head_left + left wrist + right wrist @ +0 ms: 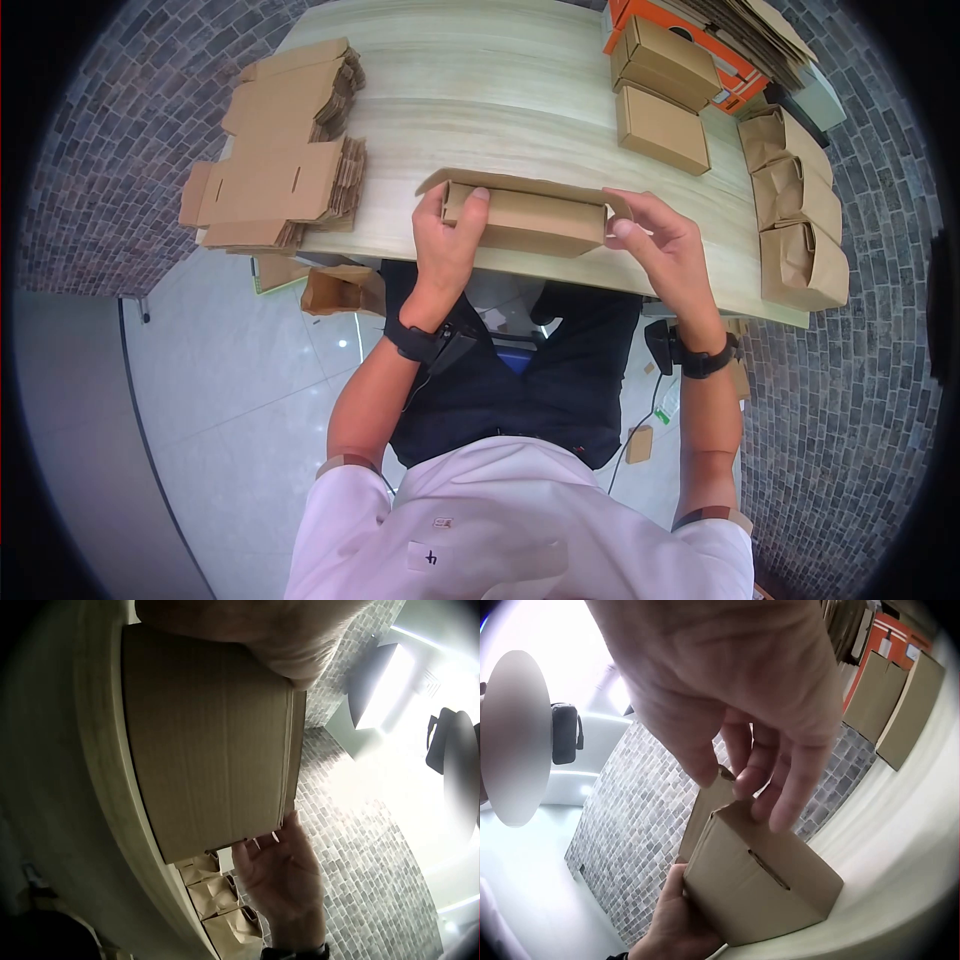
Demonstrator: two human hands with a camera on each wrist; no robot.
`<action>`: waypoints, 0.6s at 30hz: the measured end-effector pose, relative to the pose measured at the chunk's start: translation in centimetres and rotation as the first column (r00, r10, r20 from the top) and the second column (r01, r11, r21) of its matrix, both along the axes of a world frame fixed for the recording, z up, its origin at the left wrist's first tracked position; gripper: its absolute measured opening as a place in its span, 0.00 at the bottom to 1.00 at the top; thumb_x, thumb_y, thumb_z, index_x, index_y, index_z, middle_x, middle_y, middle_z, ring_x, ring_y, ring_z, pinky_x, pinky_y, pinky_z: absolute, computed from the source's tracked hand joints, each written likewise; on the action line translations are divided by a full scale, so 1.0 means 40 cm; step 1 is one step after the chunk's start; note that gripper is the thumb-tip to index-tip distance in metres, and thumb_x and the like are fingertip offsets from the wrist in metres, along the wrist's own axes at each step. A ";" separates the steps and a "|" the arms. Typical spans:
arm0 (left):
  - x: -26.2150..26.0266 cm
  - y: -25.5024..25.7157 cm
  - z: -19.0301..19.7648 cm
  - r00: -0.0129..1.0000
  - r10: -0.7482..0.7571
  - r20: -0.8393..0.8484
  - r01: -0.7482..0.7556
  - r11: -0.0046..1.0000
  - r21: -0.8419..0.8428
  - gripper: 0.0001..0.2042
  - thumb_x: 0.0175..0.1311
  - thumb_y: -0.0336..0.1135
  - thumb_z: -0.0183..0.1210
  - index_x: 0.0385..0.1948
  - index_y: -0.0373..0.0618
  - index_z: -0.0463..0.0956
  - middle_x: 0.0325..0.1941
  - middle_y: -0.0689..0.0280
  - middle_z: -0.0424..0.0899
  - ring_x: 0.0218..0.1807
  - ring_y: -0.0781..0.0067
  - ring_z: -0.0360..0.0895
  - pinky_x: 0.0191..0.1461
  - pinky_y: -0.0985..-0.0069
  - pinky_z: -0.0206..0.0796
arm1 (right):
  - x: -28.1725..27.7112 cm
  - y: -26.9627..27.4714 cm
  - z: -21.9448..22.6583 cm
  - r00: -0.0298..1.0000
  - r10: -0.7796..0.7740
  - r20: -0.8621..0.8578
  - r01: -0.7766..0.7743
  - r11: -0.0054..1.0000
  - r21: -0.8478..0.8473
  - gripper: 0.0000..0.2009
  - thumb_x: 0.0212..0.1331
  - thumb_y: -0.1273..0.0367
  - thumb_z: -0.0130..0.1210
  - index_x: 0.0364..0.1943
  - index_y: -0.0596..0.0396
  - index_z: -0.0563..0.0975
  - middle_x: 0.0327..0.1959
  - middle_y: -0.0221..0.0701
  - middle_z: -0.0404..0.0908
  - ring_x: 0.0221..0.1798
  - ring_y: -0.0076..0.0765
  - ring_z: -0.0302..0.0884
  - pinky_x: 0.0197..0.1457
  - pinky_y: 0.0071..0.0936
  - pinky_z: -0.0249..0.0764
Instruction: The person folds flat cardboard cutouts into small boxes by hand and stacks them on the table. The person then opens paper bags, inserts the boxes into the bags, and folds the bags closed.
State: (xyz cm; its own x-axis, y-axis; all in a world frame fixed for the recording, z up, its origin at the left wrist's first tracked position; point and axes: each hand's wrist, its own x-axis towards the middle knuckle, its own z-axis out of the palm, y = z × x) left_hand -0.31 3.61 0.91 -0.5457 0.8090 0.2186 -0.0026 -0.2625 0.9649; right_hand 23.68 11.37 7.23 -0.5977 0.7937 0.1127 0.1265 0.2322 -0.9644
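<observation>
A long brown cardboard box (545,228) is held at the table's near edge, its lid (530,188) partly raised along the far side. My left hand (447,245) grips the box's left end, thumb pressed on its upper face. At the other end my right hand (672,245) pinches the small flap at the lid's corner between thumb and fingers. The right wrist view shows those fingers (761,769) right at the box corner, above an end panel (780,862) with a slit. In the left wrist view the broad side of the box (210,742) hides most of the left fingers.
Stacked flat cardboard blanks (270,150) lie at the table's left. Two closed boxes (660,130) stand at the back right, beside an orange carton (625,15). Several brown paper bags (800,265) line the right edge. An open paper bag (335,290) is below the table at left.
</observation>
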 end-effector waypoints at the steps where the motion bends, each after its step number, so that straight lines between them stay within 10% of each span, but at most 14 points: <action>1: 0.000 0.000 0.000 1.000 0.003 0.004 -0.003 1.000 0.013 0.17 0.67 0.41 0.62 0.40 0.31 0.79 0.35 0.65 0.83 0.38 0.79 0.74 0.44 0.77 0.69 | -0.001 0.000 0.003 1.000 0.002 0.000 -0.002 1.000 0.001 0.17 0.70 0.71 0.59 0.60 0.59 0.79 0.45 0.29 0.80 0.47 0.24 0.80 0.52 0.24 0.80; 18: -0.005 0.006 0.001 1.000 -0.012 0.015 0.012 1.000 -0.011 0.15 0.64 0.40 0.62 0.37 0.32 0.79 0.36 0.67 0.80 0.38 0.80 0.73 0.44 0.77 0.68 | -0.016 0.029 0.029 0.997 0.056 0.061 -0.058 0.998 0.032 0.16 0.67 0.72 0.63 0.58 0.57 0.81 0.30 0.21 0.79 0.36 0.15 0.73 0.46 0.18 0.72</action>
State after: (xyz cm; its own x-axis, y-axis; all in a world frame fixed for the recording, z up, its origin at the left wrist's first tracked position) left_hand -0.50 3.83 0.96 -0.5392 0.8177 0.2013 -0.0198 -0.2513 0.9677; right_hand 23.06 12.54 8.38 -0.6482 0.7547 0.1016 0.1695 0.2730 -0.9470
